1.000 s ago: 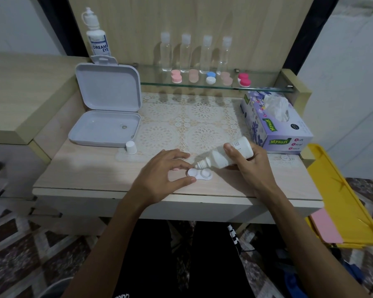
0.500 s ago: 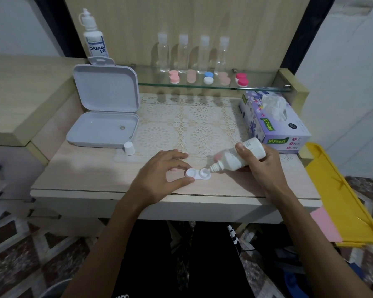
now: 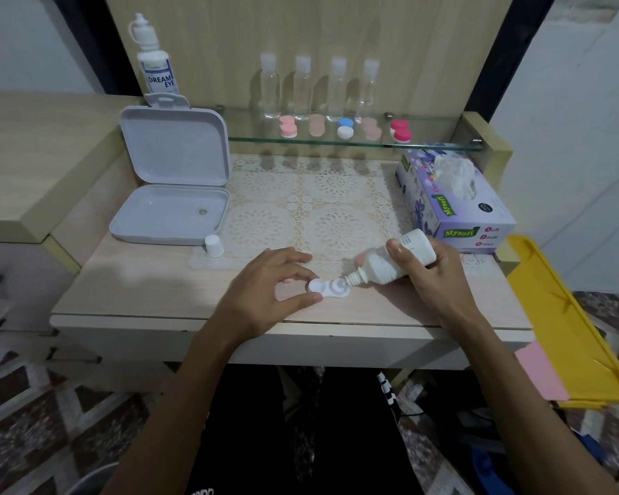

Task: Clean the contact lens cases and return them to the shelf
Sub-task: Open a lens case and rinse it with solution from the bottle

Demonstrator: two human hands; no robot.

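While right grip [image 3: 433, 276] clasps bottle [image 3: 393, 260], left [image 3: 265, 291] pinches case [image 3: 327, 288] on desk [image 3: 129, 284].

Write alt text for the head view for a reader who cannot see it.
A right hand tips a white bottle with its nozzle over one open well of a white lens case, which the left hand pinches on the table. Behind, coloured lens cases sit on a glass shelf.
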